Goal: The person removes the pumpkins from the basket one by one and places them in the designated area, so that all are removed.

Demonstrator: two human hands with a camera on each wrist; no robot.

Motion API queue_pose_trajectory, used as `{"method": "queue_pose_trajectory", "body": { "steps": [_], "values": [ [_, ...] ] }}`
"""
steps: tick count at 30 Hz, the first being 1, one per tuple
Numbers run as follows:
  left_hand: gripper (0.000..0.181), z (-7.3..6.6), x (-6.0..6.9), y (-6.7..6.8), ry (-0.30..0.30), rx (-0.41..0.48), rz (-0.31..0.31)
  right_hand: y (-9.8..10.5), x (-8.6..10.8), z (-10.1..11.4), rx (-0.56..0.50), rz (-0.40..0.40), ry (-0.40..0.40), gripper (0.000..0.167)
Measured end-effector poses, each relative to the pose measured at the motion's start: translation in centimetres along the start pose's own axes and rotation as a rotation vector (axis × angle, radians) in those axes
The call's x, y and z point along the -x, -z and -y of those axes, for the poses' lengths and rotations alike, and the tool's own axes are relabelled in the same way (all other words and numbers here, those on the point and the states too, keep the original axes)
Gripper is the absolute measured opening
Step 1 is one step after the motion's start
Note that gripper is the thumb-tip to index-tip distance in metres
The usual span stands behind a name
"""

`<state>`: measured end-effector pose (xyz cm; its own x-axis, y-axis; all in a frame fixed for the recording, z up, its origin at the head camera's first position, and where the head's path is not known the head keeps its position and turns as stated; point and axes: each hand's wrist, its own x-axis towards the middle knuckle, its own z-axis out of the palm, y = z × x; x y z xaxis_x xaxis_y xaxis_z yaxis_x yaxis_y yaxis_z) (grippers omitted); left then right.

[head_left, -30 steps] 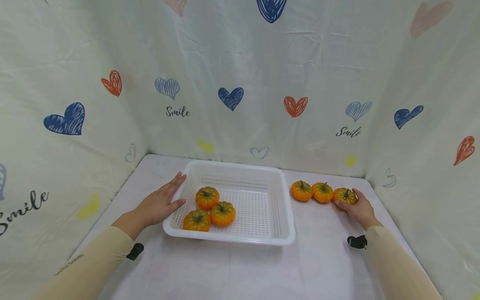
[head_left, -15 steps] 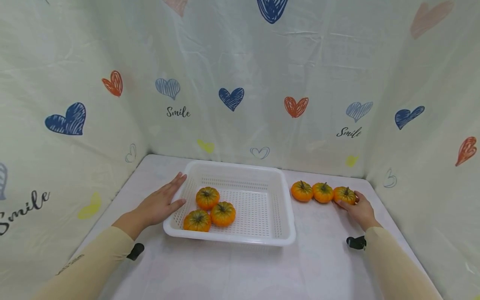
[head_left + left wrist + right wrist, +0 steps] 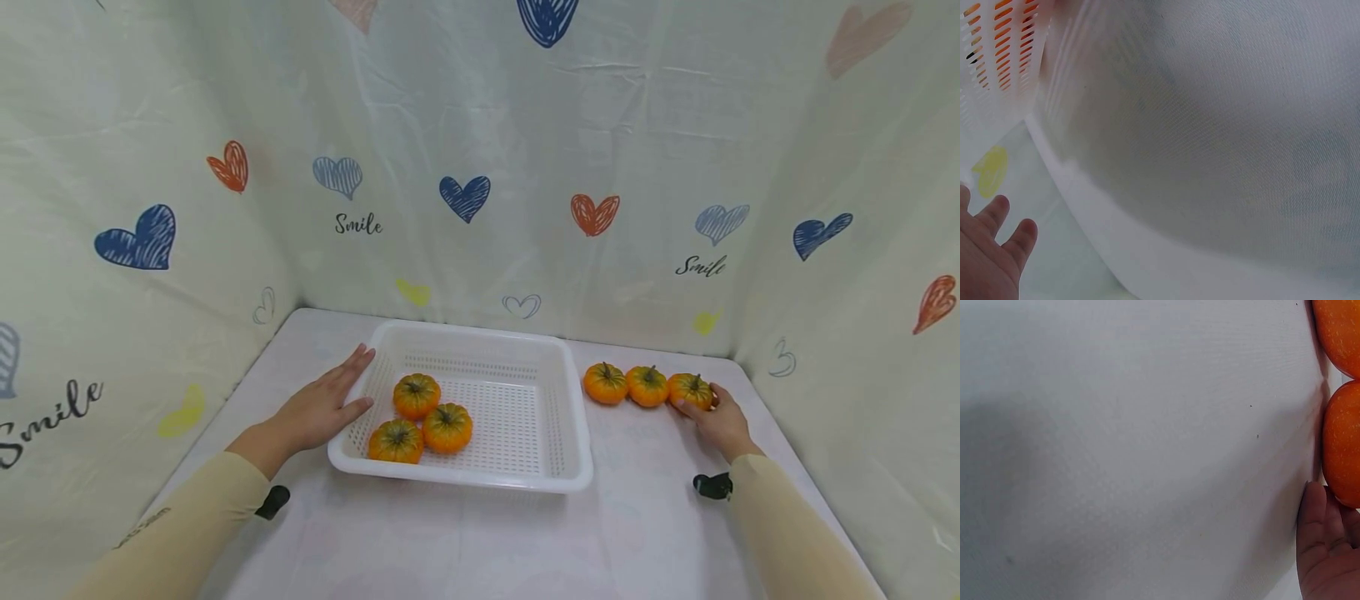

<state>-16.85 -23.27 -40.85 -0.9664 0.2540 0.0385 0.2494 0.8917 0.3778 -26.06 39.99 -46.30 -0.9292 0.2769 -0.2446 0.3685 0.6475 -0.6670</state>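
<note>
A white perforated basket (image 3: 517, 480) holds three small orange-green pumpkins (image 3: 447, 428) toward its left side. The left hand (image 3: 318, 408) rests on the basket's left rim with fingers straight; in the left wrist view that hand (image 3: 994, 250) shows beside the basket's slotted wall (image 3: 1004, 50). Right of the basket, three more pumpkins stand in a row touching. The right hand (image 3: 723, 423) holds the rightmost pumpkin (image 3: 690, 390) between thumb and fingers. In the right wrist view, the hand (image 3: 1332, 550) touches the lower edge of that pumpkin (image 3: 1342, 444).
The other two pumpkins of the row, the middle (image 3: 647, 386) and the left one (image 3: 605, 383), stand between the held pumpkin and the basket. A white-covered table (image 3: 510, 550) lies beneath everything. A curtain (image 3: 525, 125) with printed hearts surrounds its back and sides.
The head view has shifted very slightly. Both hands, the basket and the pumpkins otherwise keep their places, the right hand's fingers sitting slightly lower on the rightmost pumpkin than a second ago.
</note>
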Motion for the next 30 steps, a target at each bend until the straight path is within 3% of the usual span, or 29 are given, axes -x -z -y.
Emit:
{"method": "queue_pose_trajectory", "body": {
  "steps": [10,22,30],
  "values": [
    [0.076,0.0,-0.1,0.0,-0.004,0.003,0.000,-0.1,0.2,0.0,0.005,0.002,-0.005,0.098],
    [0.078,0.5,-0.2,-0.3,0.001,0.001,0.011,0.2,0.5,-0.2,-0.006,0.055,0.019,0.109],
    [0.078,0.7,-0.2,-0.5,0.001,-0.001,0.005,0.8,1.1,0.2,0.047,0.071,0.051,0.106]
  ]
}}
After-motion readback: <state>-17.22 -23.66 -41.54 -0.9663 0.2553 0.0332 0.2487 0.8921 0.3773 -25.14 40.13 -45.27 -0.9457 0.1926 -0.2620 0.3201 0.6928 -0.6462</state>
